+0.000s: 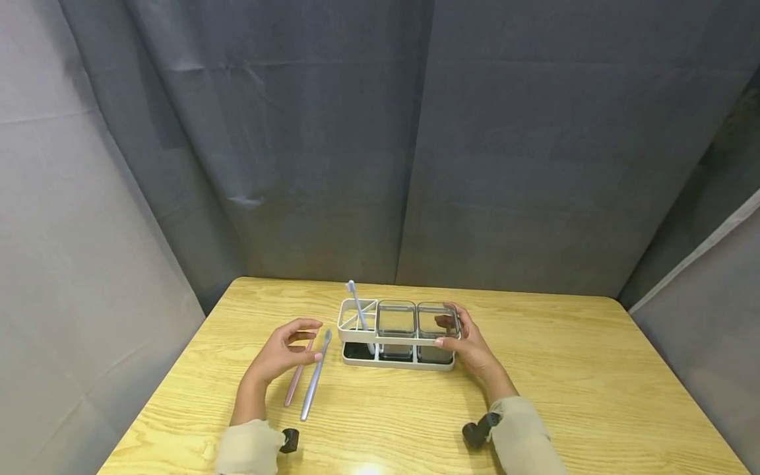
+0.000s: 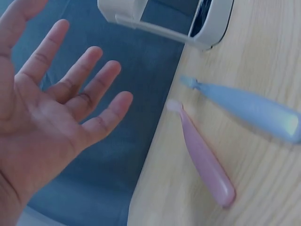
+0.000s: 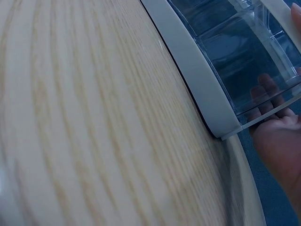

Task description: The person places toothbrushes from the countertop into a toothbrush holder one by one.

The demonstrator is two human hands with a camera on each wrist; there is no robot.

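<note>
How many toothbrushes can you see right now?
3. A pale toothbrush leans in the divided section of the white holder; a pink toothbrush and a blue toothbrush lie on the table beside the left hand. No others show.

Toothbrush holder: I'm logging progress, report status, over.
Left hand empty, near pink toothbrush and blue toothbrush on table. Right hand grips toothbrush holder by its right end. Tilted toothbrush in left section. Nothing visible blocking loose brushes.
</note>
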